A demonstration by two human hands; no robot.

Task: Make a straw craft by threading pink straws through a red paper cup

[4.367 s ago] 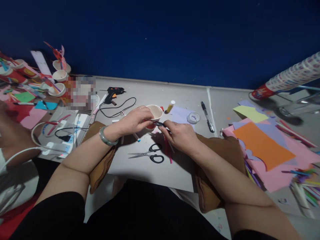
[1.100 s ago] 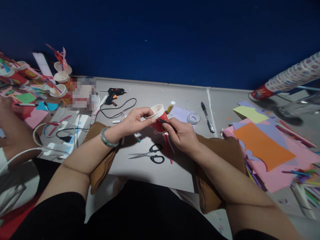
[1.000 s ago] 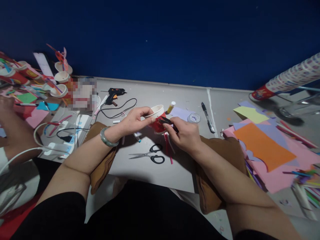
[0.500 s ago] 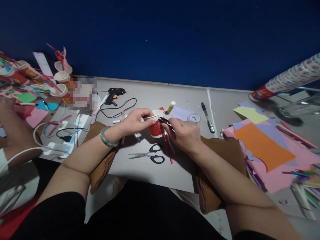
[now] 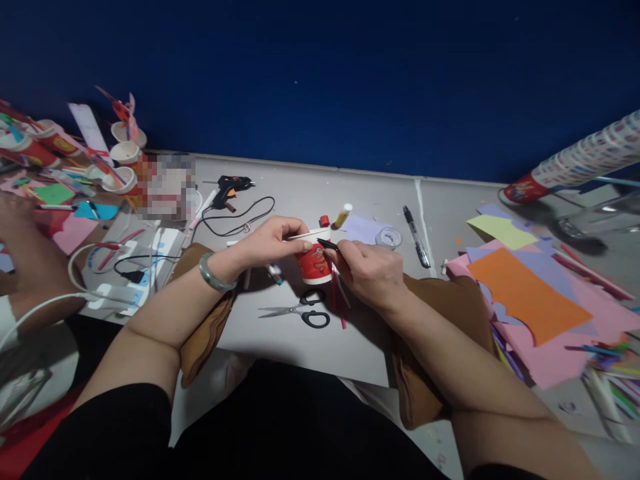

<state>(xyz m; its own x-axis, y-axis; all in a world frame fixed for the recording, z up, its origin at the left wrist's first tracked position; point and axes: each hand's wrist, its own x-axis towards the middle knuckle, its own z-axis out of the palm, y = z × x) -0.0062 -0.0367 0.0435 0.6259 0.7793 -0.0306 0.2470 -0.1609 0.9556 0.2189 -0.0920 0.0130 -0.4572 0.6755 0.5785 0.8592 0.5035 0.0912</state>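
Observation:
My left hand [image 5: 270, 241] is closed on the rim of a red paper cup [image 5: 316, 265] with a white lip and gold print. The cup is tilted so that its printed side faces me. In my right hand [image 5: 367, 267] are small black pointed snips [image 5: 327, 245], their tips against the cup just below the rim. The grip hides their handle end. Below the cup lie black-handled scissors [image 5: 295, 311]. Pink strips [image 5: 341, 310] hang beside the cup on the right. Behind it are a glue stick [image 5: 343, 216] and its red cap [image 5: 325, 221].
A black glue gun [image 5: 231, 192] with its cord lies at the back left, near a power strip [image 5: 155, 267]. A tape roll [image 5: 389, 238] and black pen [image 5: 416, 237] are to the right. Coloured paper [image 5: 530, 293] and stacked cups [image 5: 575, 160] fill the far right. Another person's arm [image 5: 30, 247] rests left.
The cup has tipped, with its rim now seen edge-on and more of its printed side showing. The snips have shifted slightly against the cup wall; both hands stay nearly in place.

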